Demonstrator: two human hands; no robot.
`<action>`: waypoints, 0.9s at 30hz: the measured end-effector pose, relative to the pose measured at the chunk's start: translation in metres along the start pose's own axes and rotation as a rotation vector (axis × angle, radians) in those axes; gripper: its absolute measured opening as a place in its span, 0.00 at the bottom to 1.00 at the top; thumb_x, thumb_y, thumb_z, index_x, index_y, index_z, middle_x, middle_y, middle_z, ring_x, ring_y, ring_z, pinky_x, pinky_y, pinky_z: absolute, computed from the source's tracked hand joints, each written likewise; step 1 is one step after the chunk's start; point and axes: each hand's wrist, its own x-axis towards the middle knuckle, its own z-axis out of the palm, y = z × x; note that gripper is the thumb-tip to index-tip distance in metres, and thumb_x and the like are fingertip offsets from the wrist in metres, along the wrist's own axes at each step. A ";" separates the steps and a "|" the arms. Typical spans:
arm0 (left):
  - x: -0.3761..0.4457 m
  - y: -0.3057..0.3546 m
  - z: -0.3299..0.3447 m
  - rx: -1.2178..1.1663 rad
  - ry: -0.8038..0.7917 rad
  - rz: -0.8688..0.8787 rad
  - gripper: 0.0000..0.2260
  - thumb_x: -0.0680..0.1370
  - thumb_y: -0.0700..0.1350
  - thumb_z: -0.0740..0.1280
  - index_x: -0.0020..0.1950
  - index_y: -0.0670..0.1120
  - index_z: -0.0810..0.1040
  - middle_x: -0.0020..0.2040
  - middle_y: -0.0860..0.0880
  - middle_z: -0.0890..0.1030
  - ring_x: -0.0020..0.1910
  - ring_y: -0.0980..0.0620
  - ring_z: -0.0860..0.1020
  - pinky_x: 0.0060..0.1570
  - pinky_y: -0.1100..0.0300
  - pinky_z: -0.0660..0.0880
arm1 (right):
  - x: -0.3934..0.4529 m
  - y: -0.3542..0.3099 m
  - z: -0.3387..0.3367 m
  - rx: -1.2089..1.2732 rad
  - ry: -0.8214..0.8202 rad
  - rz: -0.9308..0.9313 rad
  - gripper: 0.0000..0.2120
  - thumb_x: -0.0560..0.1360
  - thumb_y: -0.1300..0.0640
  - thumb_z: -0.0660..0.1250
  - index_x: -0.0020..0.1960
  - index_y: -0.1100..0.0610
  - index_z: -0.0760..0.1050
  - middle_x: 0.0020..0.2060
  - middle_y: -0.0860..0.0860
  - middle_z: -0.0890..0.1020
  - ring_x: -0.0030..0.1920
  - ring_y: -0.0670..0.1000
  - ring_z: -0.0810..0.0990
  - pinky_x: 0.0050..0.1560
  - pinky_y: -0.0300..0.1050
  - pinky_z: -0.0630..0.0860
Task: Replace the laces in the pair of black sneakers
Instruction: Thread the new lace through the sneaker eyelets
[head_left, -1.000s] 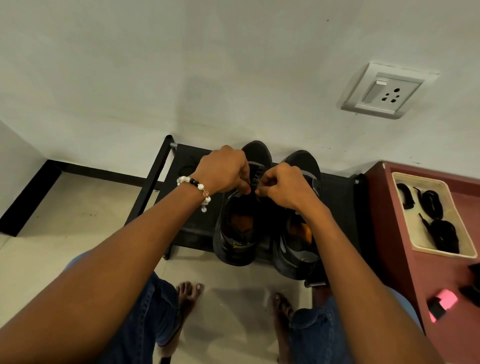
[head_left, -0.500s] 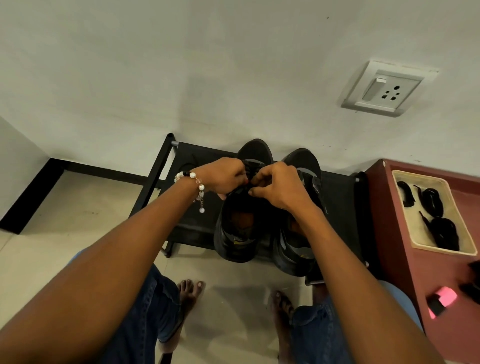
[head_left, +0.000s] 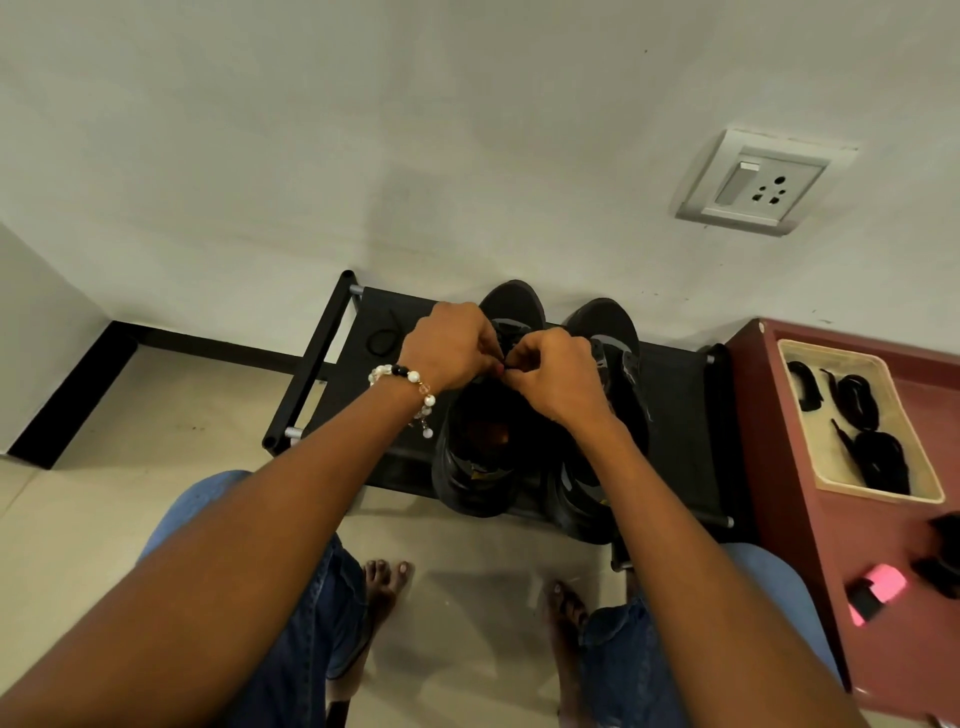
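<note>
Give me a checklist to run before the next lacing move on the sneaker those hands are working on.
1. Left hand pinching at the lace area of the left sneaker: ok.
2. Right hand pinching at the same spot: ok.
3. Lace end visible between the fingertips: cannot tell, too dark.
4. Both sneakers, including the right sneaker, resting on the black rack: ok.
5. Spare black laces lying in the tray to the right: ok.
6. Which eyelets are already threaded: cannot tell, hands cover them.

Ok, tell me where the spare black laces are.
Head view, right side: the spare black laces lie in a cream tray on the red cabinet, beside the shoe rack.
</note>
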 end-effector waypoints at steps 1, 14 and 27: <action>0.001 0.001 0.000 0.013 0.016 0.003 0.07 0.71 0.49 0.76 0.48 0.52 0.85 0.47 0.49 0.83 0.47 0.48 0.81 0.51 0.50 0.80 | 0.000 0.000 0.000 0.022 -0.002 0.018 0.06 0.71 0.57 0.75 0.46 0.57 0.83 0.43 0.53 0.84 0.45 0.52 0.82 0.50 0.49 0.80; 0.005 0.000 -0.010 -0.847 -0.387 -0.540 0.09 0.78 0.51 0.68 0.52 0.47 0.79 0.53 0.49 0.77 0.61 0.48 0.72 0.65 0.48 0.67 | 0.001 0.006 -0.004 0.752 -0.171 0.437 0.06 0.77 0.65 0.62 0.42 0.62 0.75 0.37 0.57 0.75 0.41 0.55 0.74 0.45 0.47 0.74; 0.008 -0.006 -0.039 -1.637 0.136 -0.419 0.09 0.80 0.50 0.64 0.44 0.48 0.78 0.37 0.52 0.78 0.38 0.51 0.79 0.43 0.56 0.74 | 0.005 0.010 -0.048 1.747 0.079 0.352 0.13 0.78 0.50 0.64 0.37 0.54 0.73 0.38 0.51 0.79 0.44 0.52 0.80 0.53 0.49 0.75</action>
